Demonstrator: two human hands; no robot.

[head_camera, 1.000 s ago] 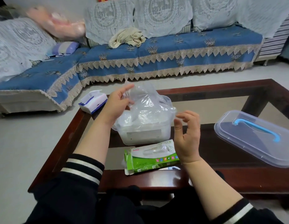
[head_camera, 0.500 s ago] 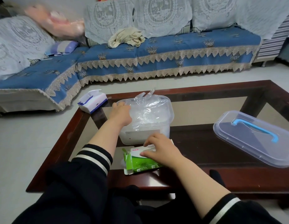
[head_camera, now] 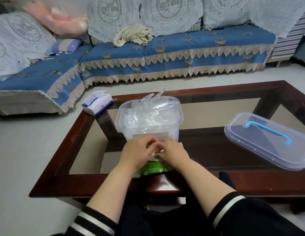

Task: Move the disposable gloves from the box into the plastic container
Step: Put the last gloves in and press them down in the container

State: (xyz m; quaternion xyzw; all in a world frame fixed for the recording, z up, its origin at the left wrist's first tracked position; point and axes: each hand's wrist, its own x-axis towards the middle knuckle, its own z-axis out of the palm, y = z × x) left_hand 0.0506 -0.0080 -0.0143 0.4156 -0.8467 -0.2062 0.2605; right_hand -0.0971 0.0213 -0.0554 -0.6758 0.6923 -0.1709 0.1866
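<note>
Both my hands are down on the green glove box (head_camera: 152, 167) at lower centre of the frame, right in front of the plastic container (head_camera: 149, 116). My left hand (head_camera: 137, 150) lies over the box's left half, fingers curled down onto the top; my right hand (head_camera: 172, 151) sits beside it, fingertips meeting the left's over the white top panel. Whether they are pinching a glove or only feeling for the opening, I cannot tell (my own knuckles hide it).

The container, mid-frame, already holds a heap of clear disposable gloves (head_camera: 148, 111), a few cuffs poking above its rim at the far side. Its lid (head_camera: 267, 142) with the blue handle lies apart at the right of the coffee table (head_camera: 216, 184).

So I judge this is the reach-for-more step: getting the next bunch out of the box. The next move calls for a firm pinch on thin slippery film, steadying the light box with one hand, then lifting up and forward over the near wall.
</note>
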